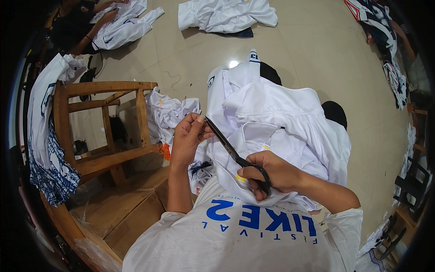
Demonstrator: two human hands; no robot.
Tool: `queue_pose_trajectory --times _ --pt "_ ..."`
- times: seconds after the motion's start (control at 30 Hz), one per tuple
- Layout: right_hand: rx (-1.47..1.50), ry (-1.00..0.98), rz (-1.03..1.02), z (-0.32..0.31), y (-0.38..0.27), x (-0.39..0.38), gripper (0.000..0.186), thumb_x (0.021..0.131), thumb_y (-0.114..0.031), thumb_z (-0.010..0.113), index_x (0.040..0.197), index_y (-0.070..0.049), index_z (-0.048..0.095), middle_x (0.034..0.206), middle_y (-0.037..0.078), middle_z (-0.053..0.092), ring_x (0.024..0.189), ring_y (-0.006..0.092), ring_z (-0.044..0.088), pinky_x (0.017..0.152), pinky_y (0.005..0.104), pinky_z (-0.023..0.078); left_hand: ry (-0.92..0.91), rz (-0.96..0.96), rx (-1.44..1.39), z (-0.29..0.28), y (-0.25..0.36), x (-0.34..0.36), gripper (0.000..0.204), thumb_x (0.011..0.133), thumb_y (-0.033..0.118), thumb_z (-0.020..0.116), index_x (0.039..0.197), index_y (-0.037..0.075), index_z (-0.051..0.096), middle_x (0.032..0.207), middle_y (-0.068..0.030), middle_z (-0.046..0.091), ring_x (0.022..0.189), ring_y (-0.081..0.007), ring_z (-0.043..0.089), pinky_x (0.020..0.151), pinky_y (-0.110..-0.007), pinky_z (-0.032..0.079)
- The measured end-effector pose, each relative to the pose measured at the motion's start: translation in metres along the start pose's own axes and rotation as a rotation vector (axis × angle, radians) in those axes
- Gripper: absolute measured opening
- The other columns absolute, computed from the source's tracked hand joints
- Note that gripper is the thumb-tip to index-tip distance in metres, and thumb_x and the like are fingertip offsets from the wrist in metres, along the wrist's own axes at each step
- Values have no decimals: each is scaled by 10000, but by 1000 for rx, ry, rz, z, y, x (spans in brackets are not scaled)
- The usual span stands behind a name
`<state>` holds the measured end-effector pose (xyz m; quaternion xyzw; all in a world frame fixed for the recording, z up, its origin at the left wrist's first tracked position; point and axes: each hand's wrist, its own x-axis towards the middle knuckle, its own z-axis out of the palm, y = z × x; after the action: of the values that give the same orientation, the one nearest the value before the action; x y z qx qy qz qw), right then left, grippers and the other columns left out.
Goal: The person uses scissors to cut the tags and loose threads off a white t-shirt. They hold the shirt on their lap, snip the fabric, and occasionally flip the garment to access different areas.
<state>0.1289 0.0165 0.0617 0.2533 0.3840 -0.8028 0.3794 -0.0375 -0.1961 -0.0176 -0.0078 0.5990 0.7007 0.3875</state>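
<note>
Black scissors are gripped in my right hand, fingers through the handle loops, blades pointing up and left. The blade tips reach my left hand, whose thumb and fingers are pinched together. What the pinch holds is too small to make out. Beneath both hands a white shirt with a collar and small yellow marks lies spread over my lap.
At left stands a wooden frame beside cardboard boxes, with white garments heaped against it. More white shirts lie on the tiled floor ahead. Another person handles garments at the far left; clothes and chairs line the right.
</note>
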Motion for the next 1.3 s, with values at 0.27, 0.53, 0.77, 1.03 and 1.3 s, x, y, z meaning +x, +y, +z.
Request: queue_pose_trajectory --times 0.27,0.53,0.77,1.03,1.3 --pt "14 -13 -13 -1 3 0 286 1002 -240 683 906 14 593 660 59 618 483 153 640 448 264 521 -3 4 2 -2 -2 0 183 1111 221 566 1035 61 614 940 -36 726 823 -99 710 810 -286 616" --pt "5 -20 -28 -3 2 -2 266 1001 -213 686 895 10 587 667 71 614 494 173 648 457 282 522 67 -8 8 3 2 2 242 1112 266 540 1010 54 597 908 -70 718 803 -160 722 788 -319 611" --pt "200 161 -340 -17 -12 -36 255 992 -255 665 895 -32 588 681 54 607 518 189 653 468 298 517 698 328 195 -102 -23 62 348 1092 314 461 912 44 588 679 -57 604 608 -166 598 637 -287 512" --pt "387 486 -729 -45 -3 -69 213 1020 -230 587 950 -47 502 664 47 514 423 163 512 386 278 461 -16 -144 345 -43 -7 27 294 1053 345 635 936 75 647 831 10 661 759 -87 567 678 -246 438" --pt "479 592 -902 -74 5 -94 208 1011 -225 599 914 -66 507 676 49 512 467 181 556 415 273 457 36 -80 120 -17 -5 23 259 1104 297 545 987 78 619 903 -3 641 787 -102 594 744 -260 497"
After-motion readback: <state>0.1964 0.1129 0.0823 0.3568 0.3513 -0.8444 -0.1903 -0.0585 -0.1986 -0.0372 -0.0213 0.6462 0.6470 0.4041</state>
